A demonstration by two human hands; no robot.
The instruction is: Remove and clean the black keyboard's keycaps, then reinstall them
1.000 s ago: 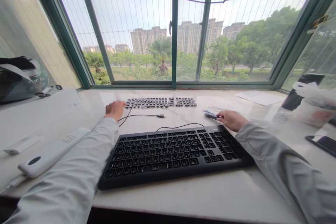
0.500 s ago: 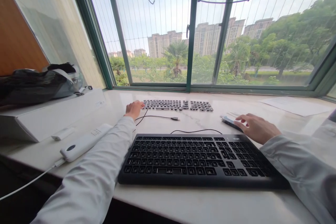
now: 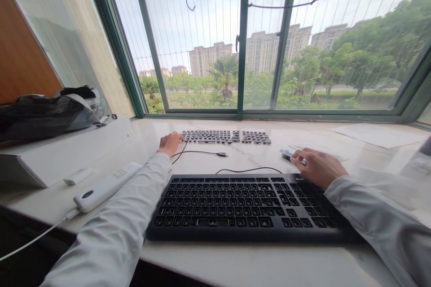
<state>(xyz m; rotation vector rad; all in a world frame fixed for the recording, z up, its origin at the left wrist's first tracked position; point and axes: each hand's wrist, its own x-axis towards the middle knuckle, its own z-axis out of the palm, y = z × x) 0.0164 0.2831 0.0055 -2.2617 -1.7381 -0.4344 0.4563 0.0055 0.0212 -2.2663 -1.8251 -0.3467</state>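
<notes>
A black keyboard point(image 3: 215, 233) with its keycaps off lies before me, its sockets bare. Behind it, loose dark keycaps point(image 3: 212, 136) are laid out in rows. My left hand point(image 3: 170, 143) is at the left end of these rows, fingers bent together with the tips at the outermost keycaps; what lies between them is too small to make out. Beyond the keyboard's right back corner, my right hand point(image 3: 318, 166) has its fingers curled over a slim dark tool with a pale, shiny end point(image 3: 287, 154). The hand covers part of that tool.
A black USB cable point(image 3: 202, 152) runs between keyboard and keycaps. At left are a white device point(image 3: 104, 188) with a cord, a small white piece point(image 3: 78, 176), and a white box point(image 3: 77, 152) under a dark bag point(image 3: 43, 116). Paper point(image 3: 373, 135) lies at right by the window.
My right hand has moved left and closed down over the slim tool. My left hand stays at the end of the keycap rows. The view has shifted slightly.
</notes>
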